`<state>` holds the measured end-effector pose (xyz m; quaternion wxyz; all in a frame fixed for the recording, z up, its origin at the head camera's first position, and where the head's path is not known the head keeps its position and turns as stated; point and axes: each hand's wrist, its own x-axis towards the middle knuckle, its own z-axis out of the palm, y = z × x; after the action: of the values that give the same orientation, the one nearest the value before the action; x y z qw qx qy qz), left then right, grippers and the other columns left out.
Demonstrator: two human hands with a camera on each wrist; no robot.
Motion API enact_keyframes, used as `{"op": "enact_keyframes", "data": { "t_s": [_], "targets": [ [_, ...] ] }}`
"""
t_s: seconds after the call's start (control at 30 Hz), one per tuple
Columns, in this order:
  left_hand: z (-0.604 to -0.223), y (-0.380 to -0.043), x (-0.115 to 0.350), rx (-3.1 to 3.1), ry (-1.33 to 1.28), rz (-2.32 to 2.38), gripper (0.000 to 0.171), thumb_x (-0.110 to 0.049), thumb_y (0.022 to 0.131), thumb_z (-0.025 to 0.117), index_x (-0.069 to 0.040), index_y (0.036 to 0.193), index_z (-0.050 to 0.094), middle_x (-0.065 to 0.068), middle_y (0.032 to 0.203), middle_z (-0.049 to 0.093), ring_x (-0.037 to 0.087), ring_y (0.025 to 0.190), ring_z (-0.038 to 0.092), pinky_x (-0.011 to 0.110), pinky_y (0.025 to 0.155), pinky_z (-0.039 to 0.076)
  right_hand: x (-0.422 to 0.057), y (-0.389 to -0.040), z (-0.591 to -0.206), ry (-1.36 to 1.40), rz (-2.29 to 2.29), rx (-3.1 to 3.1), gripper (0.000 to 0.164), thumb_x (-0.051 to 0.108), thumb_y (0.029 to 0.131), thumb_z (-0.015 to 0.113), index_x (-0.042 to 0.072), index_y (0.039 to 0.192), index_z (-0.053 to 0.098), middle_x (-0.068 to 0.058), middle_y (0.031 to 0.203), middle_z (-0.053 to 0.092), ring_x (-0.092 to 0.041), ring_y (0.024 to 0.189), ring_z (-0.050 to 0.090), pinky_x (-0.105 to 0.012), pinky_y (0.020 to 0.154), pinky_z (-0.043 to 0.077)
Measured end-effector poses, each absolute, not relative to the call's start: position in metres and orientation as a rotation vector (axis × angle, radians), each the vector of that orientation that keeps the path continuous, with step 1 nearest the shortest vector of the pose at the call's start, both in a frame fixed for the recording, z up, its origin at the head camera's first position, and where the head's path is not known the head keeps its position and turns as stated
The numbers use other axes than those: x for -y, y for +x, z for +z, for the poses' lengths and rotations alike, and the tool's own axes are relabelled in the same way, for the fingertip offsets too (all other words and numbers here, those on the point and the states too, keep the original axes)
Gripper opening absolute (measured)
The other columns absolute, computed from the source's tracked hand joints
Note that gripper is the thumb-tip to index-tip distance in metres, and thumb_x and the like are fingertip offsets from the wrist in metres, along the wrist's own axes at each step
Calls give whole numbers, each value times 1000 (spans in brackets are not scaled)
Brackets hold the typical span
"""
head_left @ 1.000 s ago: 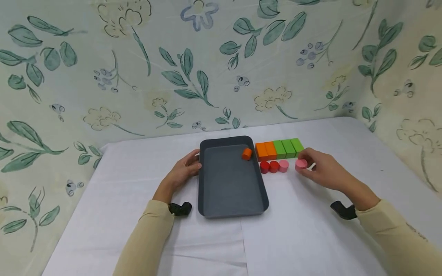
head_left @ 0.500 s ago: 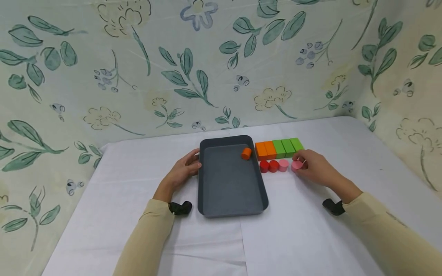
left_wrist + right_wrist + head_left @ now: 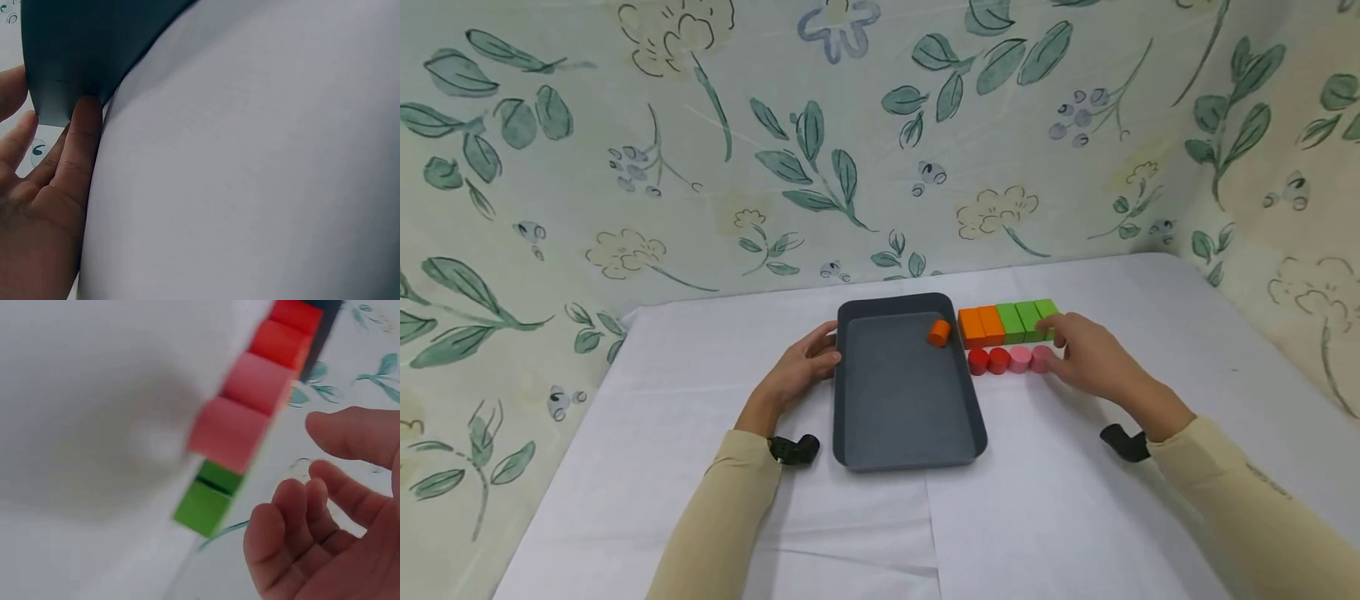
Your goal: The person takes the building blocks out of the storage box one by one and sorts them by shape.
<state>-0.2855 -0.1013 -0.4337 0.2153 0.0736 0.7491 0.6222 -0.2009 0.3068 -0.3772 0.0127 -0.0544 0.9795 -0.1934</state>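
Note:
My left hand (image 3: 801, 369) touches the left wall of the dark grey tray (image 3: 901, 400) with extended fingers, seen close in the left wrist view. An orange cylinder (image 3: 938, 332) lies in the tray near its upper right corner. To the tray's right, two red cylinders (image 3: 988, 361) and two pink cylinders (image 3: 1020, 359) stand in a row. Just right of the end pink cylinder (image 3: 1041, 359), my right hand (image 3: 1093, 358) has its thumb and fingers parted. The right wrist view shows a gap between those fingers and the pink cylinder (image 3: 228, 434).
Behind the cylinders, two orange blocks (image 3: 981, 327) and three green blocks (image 3: 1028, 321) form a second row, with the last green one partly behind my right fingers. A white cloth (image 3: 1037, 500) covers the table. Floral fabric (image 3: 737, 150) hangs behind it.
My right hand has slid the end pink cylinder left against the other pink one and let it go. Its fingers have parted. The left hand and tray stay put.

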Motion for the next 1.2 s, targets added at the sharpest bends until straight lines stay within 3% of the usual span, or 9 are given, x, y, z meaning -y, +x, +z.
{"op": "enact_keyframes", "data": {
  "t_s": [0.17,0.33,0.47,0.63,0.83,1.03,1.2],
  "targets": [
    [-436,-287,101,-2073,204,1732,66,-12,98,57,-28,156,30,10,164,28,29,148,36,51,120,36,-277,-210,-353,-384,-595,-3023,33,5,89,65,2,121,64,-9,90,60,-21,80,54,-29,66,51],
    [-438,-289,102,-2073,209,1730,66,-12,99,57,-29,157,29,10,165,27,29,149,36,52,120,35,-235,-227,-345,-656,-439,-2969,30,1,91,61,7,119,69,-10,110,65,-24,97,62,-38,86,58],
    [-437,-288,103,-2069,215,1729,66,-12,98,57,-28,157,29,10,165,27,29,148,36,52,120,35,-206,-243,-347,-735,-248,-2927,39,-5,91,57,13,125,67,-9,123,62,-27,111,58,-42,95,55],
    [-435,-287,102,-2076,215,1724,66,-14,98,58,-29,156,30,10,164,28,29,149,36,52,120,35,-186,-256,-353,-760,35,-2916,44,-5,84,69,12,125,67,-10,118,62,-28,108,57,-41,93,56],
    [-437,-289,100,-2083,207,1719,65,-15,98,58,-31,155,32,8,163,31,28,147,39,51,119,37,-179,-267,-362,-766,247,-2950,36,2,82,76,11,117,71,-11,107,62,-28,98,57,-40,86,58],
    [-437,-288,99,-2066,195,1725,66,-14,98,58,-30,156,31,8,163,30,27,147,39,50,119,37,-178,-273,-372,-833,337,-2969,15,4,89,69,10,102,75,-9,95,67,-25,85,55,-36,76,55],
    [-436,-288,101,-2072,194,1728,66,-13,98,57,-29,156,30,10,164,29,29,146,40,50,119,37,-178,-273,-373,-863,119,-2979,18,6,92,67,13,106,76,-9,94,63,-24,84,56,-33,76,55]
  ]
}}
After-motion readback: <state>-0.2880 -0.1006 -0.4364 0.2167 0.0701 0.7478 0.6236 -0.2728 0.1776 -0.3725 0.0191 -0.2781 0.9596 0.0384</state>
